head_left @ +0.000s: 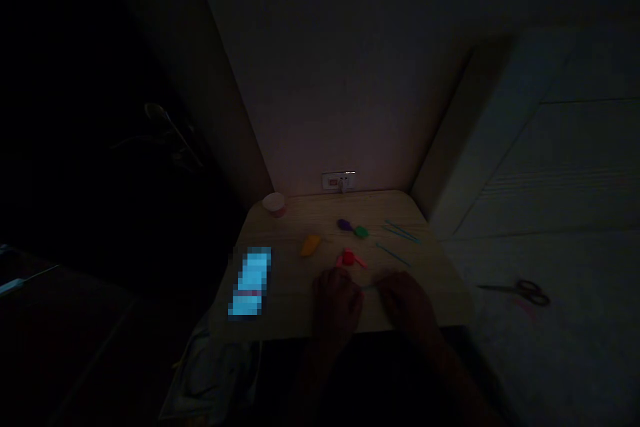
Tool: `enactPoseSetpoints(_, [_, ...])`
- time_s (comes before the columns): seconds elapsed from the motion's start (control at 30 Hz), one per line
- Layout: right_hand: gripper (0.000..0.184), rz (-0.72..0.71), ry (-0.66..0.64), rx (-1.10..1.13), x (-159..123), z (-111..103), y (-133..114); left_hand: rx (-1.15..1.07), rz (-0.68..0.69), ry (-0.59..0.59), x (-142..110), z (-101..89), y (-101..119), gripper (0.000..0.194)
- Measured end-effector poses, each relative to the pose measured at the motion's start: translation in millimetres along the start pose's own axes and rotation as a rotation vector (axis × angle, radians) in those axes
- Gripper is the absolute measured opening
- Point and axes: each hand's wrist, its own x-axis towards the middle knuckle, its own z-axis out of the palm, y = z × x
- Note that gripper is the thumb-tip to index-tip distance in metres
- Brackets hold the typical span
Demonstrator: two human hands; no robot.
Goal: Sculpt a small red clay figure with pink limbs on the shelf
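Observation:
In dim light, my left hand [337, 300] rests low over the small wooden table with its fingers curled. My right hand [403, 297] is beside it, fingers curled and pressed together. A thin pale-blue stick [369, 286] spans the gap between them, its ends hidden at the fingers of both hands. Just beyond my left hand lies a pinkish-red piece [349, 257] with arms spreading from a round red middle. Farther off are an orange leaf-shaped piece [311, 245], a purple one [344, 224] and a green one [361, 232].
Three thin teal sticks [393, 254] lie at the table's right. A small pale cup [275, 204] stands at the back left corner, and a lit, blurred-out screen [251, 282] lies at the left. Scissors [524, 291] are off the table to the right. A wall socket [339, 181] is behind.

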Motion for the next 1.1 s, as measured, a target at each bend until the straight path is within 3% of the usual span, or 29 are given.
enactPoseSetpoints(0.4, [0.024,-0.027,-0.08,0.067,-9,-10,-4,-0.035,-0.06,-0.037,0,0.4,-3,0.003])
enactPoseSetpoints(0.53, [0.02,0.002,-0.035,0.077,-7,-10,-4,-0.039,-0.047,-0.038,0,-1.1,-2,0.003])
enactPoseSetpoints(0.77, [0.016,0.086,0.053,0.047,-8,-10,-5,-0.084,0.012,0.004,-9,-14.3,-11,0.029])
enactPoseSetpoints(1.1, [0.02,0.076,-0.134,0.12,2,-5,-20,0.069,-0.001,-0.085,-5,-13.8,-13,0.011])
